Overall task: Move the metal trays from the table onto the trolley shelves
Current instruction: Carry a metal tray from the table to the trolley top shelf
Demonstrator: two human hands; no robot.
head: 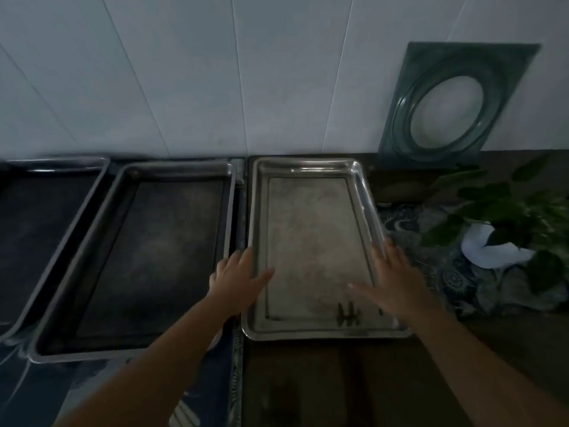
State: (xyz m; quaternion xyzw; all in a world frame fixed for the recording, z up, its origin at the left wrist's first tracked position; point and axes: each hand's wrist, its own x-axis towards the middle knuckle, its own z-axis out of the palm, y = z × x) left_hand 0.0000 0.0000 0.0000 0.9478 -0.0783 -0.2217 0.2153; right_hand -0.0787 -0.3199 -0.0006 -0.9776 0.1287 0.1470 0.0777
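Observation:
Three metal trays lie side by side against a white wall. The right tray (pixel 311 241) is shiny and pale, resting on a dark surface. The middle tray (pixel 147 257) and the left tray (pixel 40 223) look dark inside. My left hand (pixel 237 278) hovers over the right tray's left rim, fingers spread, thumb over the tray floor. My right hand (pixel 394 282) is spread above the tray's right rim. Neither hand grips anything.
A dark square panel with an oval opening (pixel 452 103) leans on the wall behind the right tray. A leafy plant in a white pot (pixel 505 223) stands to the right on patterned cloth (pixel 455 272). No trolley is in view.

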